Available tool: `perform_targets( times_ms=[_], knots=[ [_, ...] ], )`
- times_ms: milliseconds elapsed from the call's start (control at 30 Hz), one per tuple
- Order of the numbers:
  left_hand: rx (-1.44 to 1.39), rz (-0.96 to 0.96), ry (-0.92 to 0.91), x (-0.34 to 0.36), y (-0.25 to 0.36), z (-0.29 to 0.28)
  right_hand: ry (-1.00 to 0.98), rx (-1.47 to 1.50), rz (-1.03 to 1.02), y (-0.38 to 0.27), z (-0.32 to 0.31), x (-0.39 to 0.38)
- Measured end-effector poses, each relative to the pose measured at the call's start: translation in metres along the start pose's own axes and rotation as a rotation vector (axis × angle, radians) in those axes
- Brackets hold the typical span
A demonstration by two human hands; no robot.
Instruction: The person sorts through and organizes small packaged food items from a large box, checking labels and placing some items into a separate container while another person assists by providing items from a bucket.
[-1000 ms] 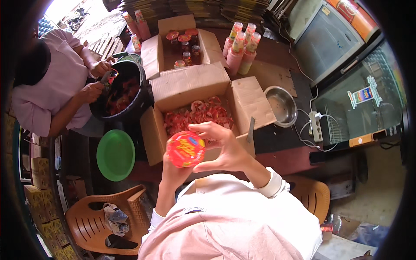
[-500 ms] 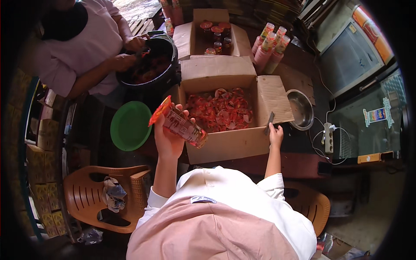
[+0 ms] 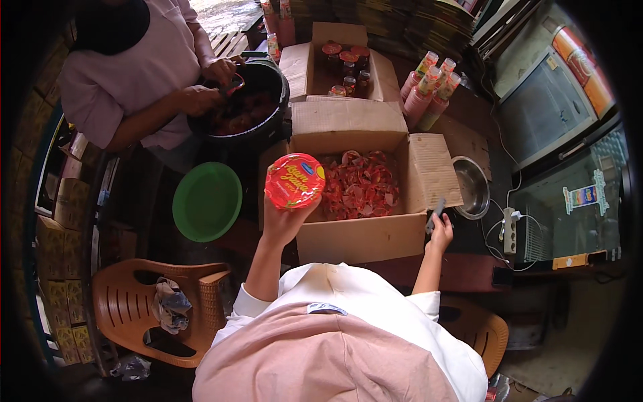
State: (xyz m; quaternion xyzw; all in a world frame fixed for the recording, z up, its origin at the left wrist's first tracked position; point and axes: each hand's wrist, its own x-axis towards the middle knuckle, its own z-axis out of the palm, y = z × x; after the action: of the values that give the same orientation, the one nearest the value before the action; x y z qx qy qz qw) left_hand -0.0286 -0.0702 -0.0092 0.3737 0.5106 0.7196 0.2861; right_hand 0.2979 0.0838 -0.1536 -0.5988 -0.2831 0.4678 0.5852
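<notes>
My left hand (image 3: 284, 224) is wrapped around a sealed plastic drink cup (image 3: 295, 181), held upright over the left front edge of an open cardboard box (image 3: 362, 240). Its shiny red printed film lid faces up. Many crumpled red and clear film pieces (image 3: 362, 184) lie inside the box. Beside the box's right front corner, my right hand (image 3: 440, 234) grips a small flat dark grey tool (image 3: 435, 213); whether it is a knife or another blade is unclear.
Across to the left, a co-worker's hands (image 3: 201, 97) hold a red-rimmed cup over a black bucket (image 3: 284, 90). A green basin (image 3: 207, 201), a second carton of cups (image 3: 295, 65), stacked pink cups (image 3: 416, 106), a steel bowl (image 3: 479, 191) and a power strip (image 3: 510, 234) stand around.
My left hand has turned the cup from lying tilted on its side to lid up, shifting it slightly right. My right hand has moved right and down with the tool; the view has shifted slightly.
</notes>
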Motion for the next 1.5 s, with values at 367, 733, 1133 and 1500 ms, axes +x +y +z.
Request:
perform_targets(
  times_ms=[367,733,1133,1500],
  knots=[
    [0.267,0.128,-0.185,0.058,-0.036,0.013,-0.552,-0.177,-0.452,-0.106,0.118,-0.089],
    [0.298,0.168,-0.076,0.081,-0.048,0.011,-1.071,-0.568,-1.01,-0.151,0.225,-0.144],
    [0.355,0.109,-0.018,0.065,-0.05,0.004,-1.096,-0.796,-1.287,-0.133,0.226,-0.157],
    [0.404,0.147,-0.062,0.06,-0.047,0.002,-1.08,-0.811,-1.29,-0.134,0.217,-0.165]
  ],
)
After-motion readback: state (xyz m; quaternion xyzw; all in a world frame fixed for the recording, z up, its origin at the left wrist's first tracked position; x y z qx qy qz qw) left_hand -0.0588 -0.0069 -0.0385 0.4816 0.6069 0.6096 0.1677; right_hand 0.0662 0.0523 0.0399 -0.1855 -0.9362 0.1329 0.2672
